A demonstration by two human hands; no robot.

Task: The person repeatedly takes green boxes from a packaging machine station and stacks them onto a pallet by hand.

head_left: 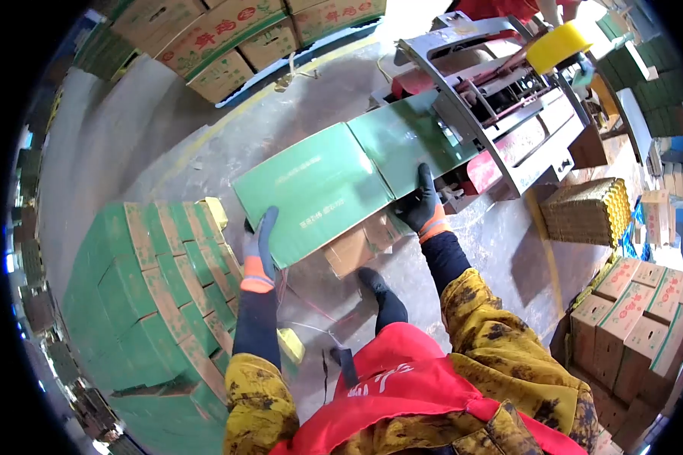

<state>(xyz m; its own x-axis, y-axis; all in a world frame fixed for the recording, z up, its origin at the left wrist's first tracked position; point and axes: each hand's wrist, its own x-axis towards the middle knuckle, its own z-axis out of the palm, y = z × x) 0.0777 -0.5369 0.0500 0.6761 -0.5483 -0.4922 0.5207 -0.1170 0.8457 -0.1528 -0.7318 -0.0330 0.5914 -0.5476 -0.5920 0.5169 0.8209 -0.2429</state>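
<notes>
A green carton (303,193) with faint pale lettering lies in front of me, tilted across the view. My left hand (260,245), in a grey glove with an orange cuff, grips its left end. Against its right end sits a second green cardboard piece (410,140), which runs into a carton-sealing machine (501,106); whether the two are joined I cannot tell. My right hand (423,206), gloved in black with an orange cuff, holds the near edge close to the seam, its thumb on top and the other fingers partly hidden beneath. A yellow tape roll (558,47) sits on the machine.
Green flattened cartons (129,280) are stacked at my left. Printed boxes (220,38) stand on a pallet at the back, more printed boxes (630,318) at the right. A honeycomb-edged stack (588,212) stands beyond the machine. Another person's red clothing (497,9) shows behind it.
</notes>
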